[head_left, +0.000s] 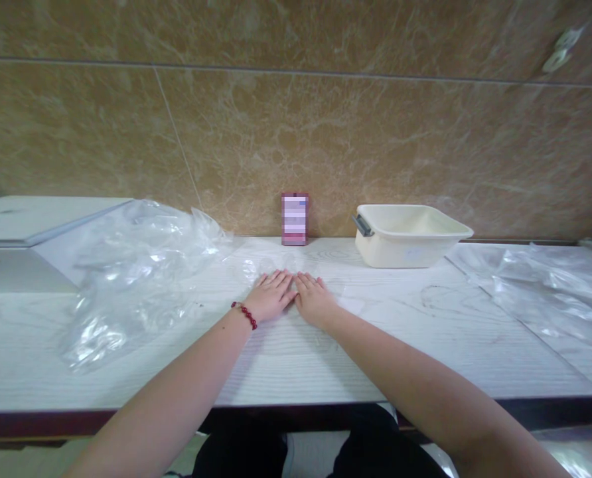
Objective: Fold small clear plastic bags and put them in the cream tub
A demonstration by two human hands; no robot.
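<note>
Both left hand (271, 295) and right hand (316, 302) lie flat on the table (375, 352), palms down, fingers straight. Under them seems to be clear film (249, 267) (so thin that its edges are hard to trace). Just beyond, a phone (295, 219) stands by the wall (256, 146), between crumpled plastic (137, 279) at left and a tub (408, 249) at right.

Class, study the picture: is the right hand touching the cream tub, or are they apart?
Apart. The head view shows a stretch of tabletop between the right hand and the tub.
</note>
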